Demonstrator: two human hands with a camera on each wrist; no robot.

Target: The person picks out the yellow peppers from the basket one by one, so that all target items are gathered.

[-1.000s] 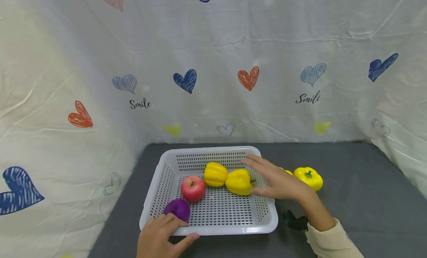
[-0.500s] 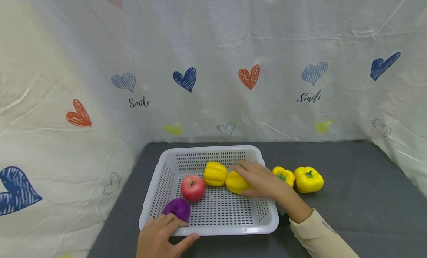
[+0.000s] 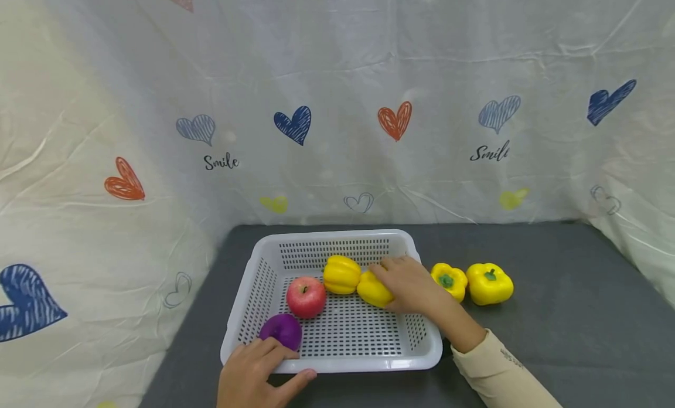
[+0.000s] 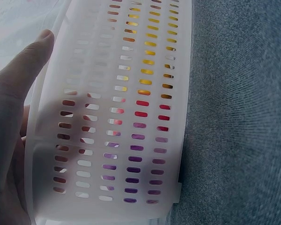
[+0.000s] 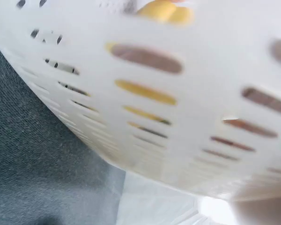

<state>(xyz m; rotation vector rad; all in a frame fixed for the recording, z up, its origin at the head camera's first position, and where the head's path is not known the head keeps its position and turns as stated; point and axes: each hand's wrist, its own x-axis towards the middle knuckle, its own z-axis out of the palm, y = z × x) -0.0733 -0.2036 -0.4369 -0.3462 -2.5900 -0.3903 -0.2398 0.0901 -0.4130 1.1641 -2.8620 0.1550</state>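
Observation:
A white slotted plastic basket [image 3: 364,363] sits on the dark cloth. My left hand [image 3: 253,376] holds its front rim near the left corner; in the left wrist view, the thumb [image 4: 30,61] lies outside the wall and fingers pass behind it. Inside the basket, my right hand [image 3: 408,286] grips a yellow bell pepper [image 3: 373,289], its fingers over the top and right side. A second yellow bell pepper [image 3: 341,274] lies just left of that one. The right wrist view is filled by the basket wall [image 5: 154,126], with yellow showing through the slots.
A red apple [image 3: 306,297] and a smooth purple round item [image 3: 282,330] are in the basket's left half. Right of the basket, two more yellow bell peppers [image 3: 449,281] stand on the dark cloth [image 3: 569,314]. A white curtain [image 3: 337,179] with printed hearts hangs behind.
My right hand has moved left and down from above the basket's right side onto the yellow bell pepper. The left hand keeps its hold on the rim.

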